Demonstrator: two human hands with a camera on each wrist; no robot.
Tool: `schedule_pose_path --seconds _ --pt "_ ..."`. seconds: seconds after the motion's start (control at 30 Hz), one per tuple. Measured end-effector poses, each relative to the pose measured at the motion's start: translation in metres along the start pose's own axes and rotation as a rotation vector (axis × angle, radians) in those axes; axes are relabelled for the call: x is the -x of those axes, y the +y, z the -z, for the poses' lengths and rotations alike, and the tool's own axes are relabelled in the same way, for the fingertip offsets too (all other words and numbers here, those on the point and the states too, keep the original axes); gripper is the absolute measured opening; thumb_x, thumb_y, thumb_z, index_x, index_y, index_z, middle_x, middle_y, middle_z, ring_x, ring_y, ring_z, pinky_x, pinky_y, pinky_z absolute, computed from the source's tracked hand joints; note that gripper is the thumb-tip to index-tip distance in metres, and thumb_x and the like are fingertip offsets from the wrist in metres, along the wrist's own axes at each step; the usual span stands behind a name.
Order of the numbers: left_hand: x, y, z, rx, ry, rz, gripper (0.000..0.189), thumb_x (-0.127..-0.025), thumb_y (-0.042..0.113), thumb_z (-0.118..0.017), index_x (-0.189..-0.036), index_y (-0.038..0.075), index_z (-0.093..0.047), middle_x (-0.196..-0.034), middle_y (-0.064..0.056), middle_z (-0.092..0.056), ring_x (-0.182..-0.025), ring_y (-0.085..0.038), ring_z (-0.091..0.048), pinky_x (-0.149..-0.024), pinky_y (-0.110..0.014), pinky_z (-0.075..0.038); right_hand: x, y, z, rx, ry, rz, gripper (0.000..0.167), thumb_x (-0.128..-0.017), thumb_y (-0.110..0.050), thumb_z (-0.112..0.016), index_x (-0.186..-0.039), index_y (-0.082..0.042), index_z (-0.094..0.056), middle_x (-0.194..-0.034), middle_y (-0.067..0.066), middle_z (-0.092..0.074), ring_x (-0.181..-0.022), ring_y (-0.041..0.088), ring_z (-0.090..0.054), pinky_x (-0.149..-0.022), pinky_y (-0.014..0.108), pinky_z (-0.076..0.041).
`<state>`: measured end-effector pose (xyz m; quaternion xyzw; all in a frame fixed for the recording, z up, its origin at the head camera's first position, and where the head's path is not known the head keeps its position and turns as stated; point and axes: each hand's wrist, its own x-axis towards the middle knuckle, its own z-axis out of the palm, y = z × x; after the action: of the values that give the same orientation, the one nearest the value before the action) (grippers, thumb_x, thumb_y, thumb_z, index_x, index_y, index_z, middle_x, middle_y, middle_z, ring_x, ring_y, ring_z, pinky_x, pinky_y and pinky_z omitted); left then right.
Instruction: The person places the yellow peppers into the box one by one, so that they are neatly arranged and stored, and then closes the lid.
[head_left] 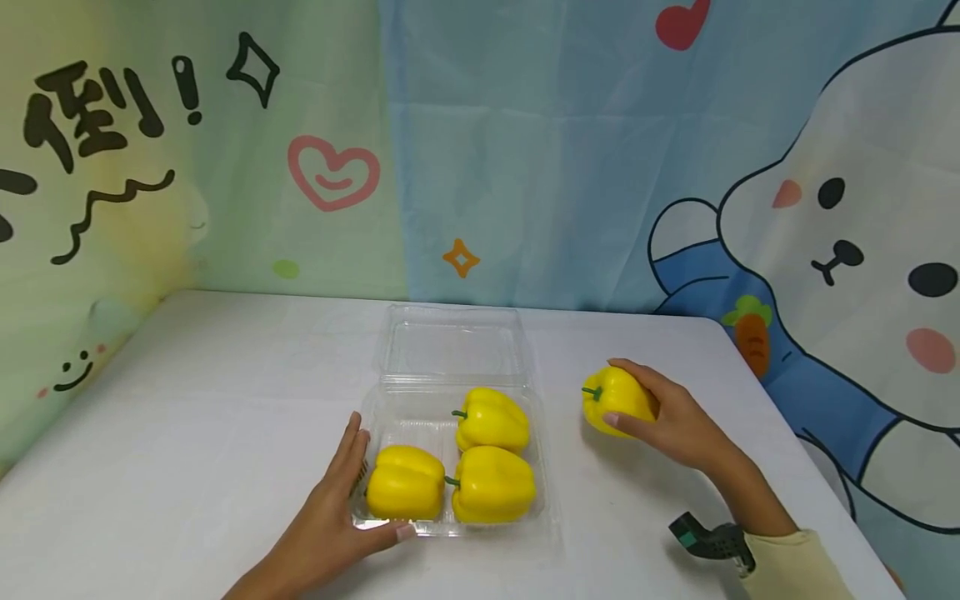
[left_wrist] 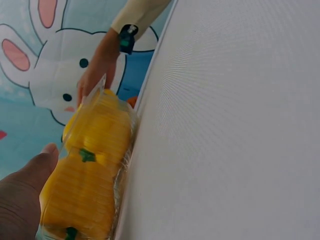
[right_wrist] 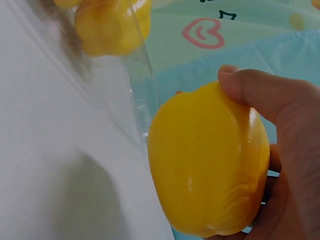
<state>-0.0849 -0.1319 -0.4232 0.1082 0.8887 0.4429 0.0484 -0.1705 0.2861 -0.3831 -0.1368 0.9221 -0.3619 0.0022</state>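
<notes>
In the head view, my right hand [head_left: 678,421] grips a yellow bell pepper [head_left: 617,400] between thumb and fingers, to the right of a clear plastic clamshell box [head_left: 382,429]. The right wrist view shows this pepper [right_wrist: 205,165] large, held off the table with its shadow apart from it. Three more yellow bell peppers lie in the box: one at the back right [head_left: 492,419], one at the front right [head_left: 493,486], one at the front left [head_left: 406,483]. My left hand [head_left: 330,500] rests against the box's left side, fingers extended and thumb along the front edge.
The box's clear lid [head_left: 453,343] is folded back flat toward the rear of the white table [head_left: 225,417]. Behind the table hangs a printed cloth [head_left: 525,167] with a cartoon rabbit at the right. A dark device [head_left: 708,537] is strapped at my right wrist.
</notes>
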Motion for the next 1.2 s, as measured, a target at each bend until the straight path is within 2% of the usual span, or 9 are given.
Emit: schedule_pose_path --seconds 0.33,0.7,1.0,1.2 --pt "-0.001 0.000 -0.001 0.000 0.012 -0.027 0.124 -0.069 0.053 -0.084 -0.154 -0.001 -0.013 -0.163 -0.004 0.004 -0.145 -0.034 -0.012 -0.108 -0.054 -0.023 -0.002 -0.013 -0.008 -0.039 0.012 0.080 0.065 -0.089 -0.023 -0.073 -0.145 -0.011 -0.043 -0.141 0.014 -0.046 -0.105 0.028 -0.052 -0.087 0.042 -0.052" --pt "-0.001 0.000 0.000 -0.006 0.009 -0.020 0.124 -0.068 0.054 -0.084 -0.154 -0.002 -0.014 -0.163 -0.002 0.005 -0.145 -0.034 -0.012 -0.108 -0.053 -0.023 -0.009 -0.027 -0.014 -0.074 -0.008 0.108 0.067 -0.087 -0.023 -0.076 -0.145 -0.013 -0.043 -0.142 0.010 -0.046 -0.107 0.025 -0.052 -0.090 0.042 -0.050" --pt "0.000 -0.001 0.000 -0.001 0.018 -0.043 0.123 -0.069 0.053 -0.084 -0.153 -0.005 -0.014 -0.163 -0.004 0.005 -0.145 -0.035 -0.012 -0.107 -0.053 -0.023 -0.013 -0.034 -0.014 -0.105 -0.007 0.156 0.066 -0.087 -0.019 -0.075 -0.145 -0.012 -0.043 -0.140 0.009 -0.048 -0.108 0.023 -0.052 -0.090 0.025 -0.048" --pt "0.000 0.001 0.000 -0.001 0.017 -0.034 0.124 -0.068 0.052 -0.084 -0.153 -0.005 -0.014 -0.163 -0.006 0.004 -0.145 -0.035 -0.012 -0.108 -0.053 -0.023 -0.016 -0.039 -0.017 -0.128 -0.002 0.149 0.065 -0.087 -0.019 -0.075 -0.144 -0.012 -0.044 -0.139 0.007 -0.049 -0.106 0.022 -0.052 -0.090 0.023 -0.047"
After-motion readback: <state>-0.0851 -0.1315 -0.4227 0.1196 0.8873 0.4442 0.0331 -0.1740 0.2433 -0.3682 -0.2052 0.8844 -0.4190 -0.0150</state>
